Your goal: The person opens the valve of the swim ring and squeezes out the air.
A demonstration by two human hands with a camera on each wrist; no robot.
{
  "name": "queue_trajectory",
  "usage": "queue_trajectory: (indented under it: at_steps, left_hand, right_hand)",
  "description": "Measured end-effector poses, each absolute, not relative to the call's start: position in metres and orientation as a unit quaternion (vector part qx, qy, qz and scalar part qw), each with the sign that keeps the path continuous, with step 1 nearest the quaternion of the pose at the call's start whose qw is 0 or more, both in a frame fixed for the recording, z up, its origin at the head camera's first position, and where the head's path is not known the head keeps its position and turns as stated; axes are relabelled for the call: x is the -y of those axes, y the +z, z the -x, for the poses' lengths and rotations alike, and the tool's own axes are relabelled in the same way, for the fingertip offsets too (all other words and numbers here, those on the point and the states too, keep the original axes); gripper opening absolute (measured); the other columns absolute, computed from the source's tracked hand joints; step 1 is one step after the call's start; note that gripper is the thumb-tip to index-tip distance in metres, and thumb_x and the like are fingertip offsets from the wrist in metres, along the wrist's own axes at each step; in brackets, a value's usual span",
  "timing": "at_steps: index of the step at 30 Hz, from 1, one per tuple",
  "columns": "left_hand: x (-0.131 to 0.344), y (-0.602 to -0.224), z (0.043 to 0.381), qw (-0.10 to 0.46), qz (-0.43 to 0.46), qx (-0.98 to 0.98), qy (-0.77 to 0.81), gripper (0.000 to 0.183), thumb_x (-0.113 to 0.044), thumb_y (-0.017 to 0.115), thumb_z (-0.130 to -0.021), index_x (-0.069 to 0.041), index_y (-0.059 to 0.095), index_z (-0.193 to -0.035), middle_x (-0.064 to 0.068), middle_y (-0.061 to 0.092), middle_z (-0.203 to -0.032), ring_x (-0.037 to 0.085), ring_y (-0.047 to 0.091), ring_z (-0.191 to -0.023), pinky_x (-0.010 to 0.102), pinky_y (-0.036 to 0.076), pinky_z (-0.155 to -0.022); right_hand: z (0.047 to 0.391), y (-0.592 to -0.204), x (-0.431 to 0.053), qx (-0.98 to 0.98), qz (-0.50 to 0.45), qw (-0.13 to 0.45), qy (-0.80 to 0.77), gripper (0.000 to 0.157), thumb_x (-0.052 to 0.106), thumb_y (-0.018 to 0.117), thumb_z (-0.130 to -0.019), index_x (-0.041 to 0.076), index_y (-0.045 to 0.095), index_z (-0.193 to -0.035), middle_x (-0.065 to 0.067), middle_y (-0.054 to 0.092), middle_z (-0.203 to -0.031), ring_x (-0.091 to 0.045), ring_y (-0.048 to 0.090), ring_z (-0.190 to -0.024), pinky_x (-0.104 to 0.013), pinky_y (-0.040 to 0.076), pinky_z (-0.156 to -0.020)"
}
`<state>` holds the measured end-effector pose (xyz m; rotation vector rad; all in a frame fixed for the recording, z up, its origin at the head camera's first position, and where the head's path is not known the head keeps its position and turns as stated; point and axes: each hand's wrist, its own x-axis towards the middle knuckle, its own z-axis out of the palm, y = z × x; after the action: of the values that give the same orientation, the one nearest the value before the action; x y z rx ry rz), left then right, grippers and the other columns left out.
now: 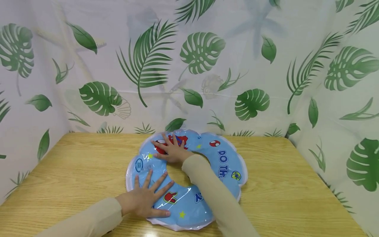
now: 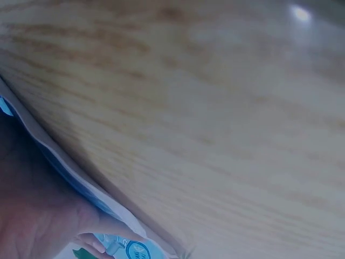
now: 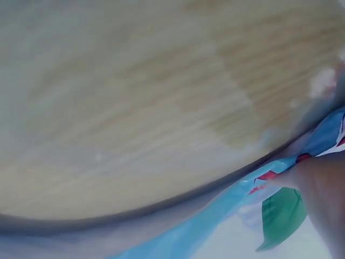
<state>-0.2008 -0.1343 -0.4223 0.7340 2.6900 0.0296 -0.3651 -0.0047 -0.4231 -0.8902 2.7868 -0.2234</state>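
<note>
Your two hands lie on a light-blue, glossy plastic ring with a pale scalloped rim (image 1: 232, 153), which rests flat on the light wood-grain table (image 1: 281, 184), around the middle of its width and reaching to its back edge. Your left hand (image 1: 143, 199) lies on the near-left part of the ring, palm down, its fingers apart and extended, clamped on nothing; a red hand-shaped print (image 1: 170, 197) shows between its index finger and thumb. Your right hand (image 1: 174, 153) lies on the far-left part, likewise with spread fingers, some of them over a red-and-blue printed figure (image 1: 182, 141). Your right beige fabric sleeve (image 1: 219, 200) crosses above the ring's central opening and its near-right section; your left beige fabric sleeve (image 1: 91, 217) stays outside the ring, at the lower left. Dark-blue letters (image 1: 222, 157) run along the right section, partly hidden by the right sleeve. In the left wrist view, the pale rim runs diagonally beside the hand; in the right wrist view, the ring's edge curves below the table surface. Behind the table hangs a white fabric backdrop printed with green leaves (image 1: 219, 110).
</note>
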Motion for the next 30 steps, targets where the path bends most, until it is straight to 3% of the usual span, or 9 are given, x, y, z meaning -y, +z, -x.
queue_trajectory:
  at_steps: [11, 30]
  left_hand:
    - [0.1343, -0.4242, 0.1997, 0.174, -0.259, -0.95, 0.006, 0.088, -0.082, 0.03, -0.074, -0.038, 0.003, -0.146, 0.0, -0.01, -0.155, 0.051, -0.006, -0.135, 0.078, 0.005, -0.092]
    - [0.1313, -0.4215, 0.1987, 0.173, -0.258, -0.951, 0.005, 0.087, -0.081, 0.031, -0.075, -0.037, 0.005, -0.146, 0.0, -0.008, -0.156, 0.051, -0.005, -0.135, 0.078, 0.007, -0.093]
  right_hand:
    - [0.3632, -0.4314, 0.0131, -0.951, 0.281, 0.124, -0.012, 0.057, 0.068, 0.025, -0.087, 0.054, 0.006, -0.139, 0.004, -0.008, -0.155, -0.042, -0.011, -0.138, -0.07, 0.005, -0.102]
    - [0.3586, -0.431, 0.0146, -0.956, 0.271, 0.114, 0.016, 0.052, 0.064, 0.023, -0.091, 0.053, 0.009, -0.14, 0.007, -0.002, -0.156, -0.042, -0.003, -0.14, -0.07, 0.009, -0.102]
